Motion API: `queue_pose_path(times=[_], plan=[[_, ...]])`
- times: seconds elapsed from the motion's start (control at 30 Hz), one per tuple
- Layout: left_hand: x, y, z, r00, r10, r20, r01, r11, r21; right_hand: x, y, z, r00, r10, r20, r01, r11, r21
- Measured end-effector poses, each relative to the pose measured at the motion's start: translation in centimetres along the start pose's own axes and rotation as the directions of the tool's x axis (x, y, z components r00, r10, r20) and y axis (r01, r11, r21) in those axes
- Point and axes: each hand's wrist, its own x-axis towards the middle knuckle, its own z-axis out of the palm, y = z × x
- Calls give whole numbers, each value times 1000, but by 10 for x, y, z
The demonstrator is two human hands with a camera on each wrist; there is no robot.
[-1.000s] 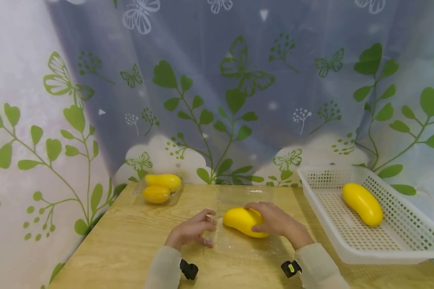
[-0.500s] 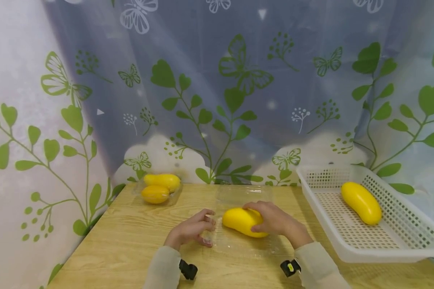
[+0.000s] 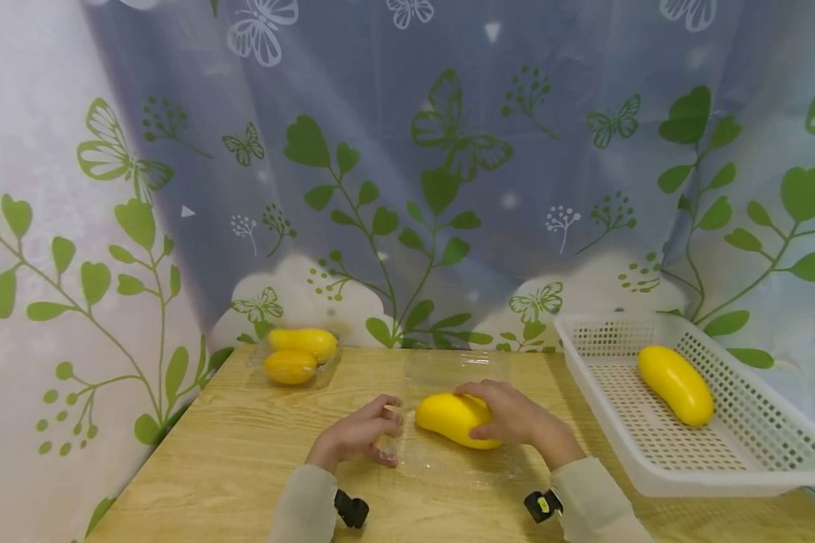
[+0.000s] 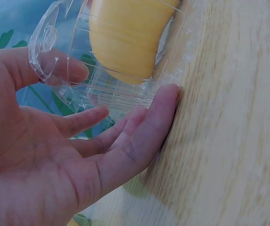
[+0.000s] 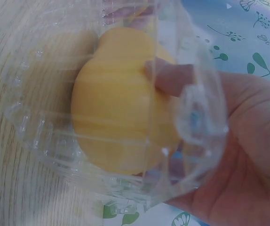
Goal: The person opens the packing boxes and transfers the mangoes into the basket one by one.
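A yellow mango (image 3: 448, 418) lies in an open clear plastic clamshell box (image 3: 414, 467) at the middle of the table. My right hand (image 3: 516, 415) grips the mango's right end, thumb on the near side and fingers over the top. In the right wrist view, the box wall (image 5: 196, 122) stands in front of the mango (image 5: 121, 108) and part of the hand. My left hand (image 3: 360, 431) holds the box's left side. The left wrist view shows the thumb (image 4: 74, 68) at the rim tab and the other fingers (image 4: 149, 122) along the outer wall, low by the tabletop.
The raised clear lid (image 3: 455, 367) extends toward the patterned curtain (image 3: 353, 188). At the back left, another clear pack (image 3: 326, 366) holds two yellow mangoes (image 3: 302, 344). To the right stands a white perforated basket (image 3: 625, 445) with one mango (image 3: 675, 385) inside.
Both hands, the mango and the box hold nearly the same position. The whole head view has shifted slightly.
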Motion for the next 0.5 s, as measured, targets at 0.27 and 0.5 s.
queue_pose_path(times=[0.27,0.5], plan=[[0,-1,-1,1000,-15,4,15,1000,0,1,0,1,1000,-4,8,3,1000,31],[2,-1,0,1000,-10,13,10,1000,0,-1,0,2,1000,22,1,-22,999,29]])
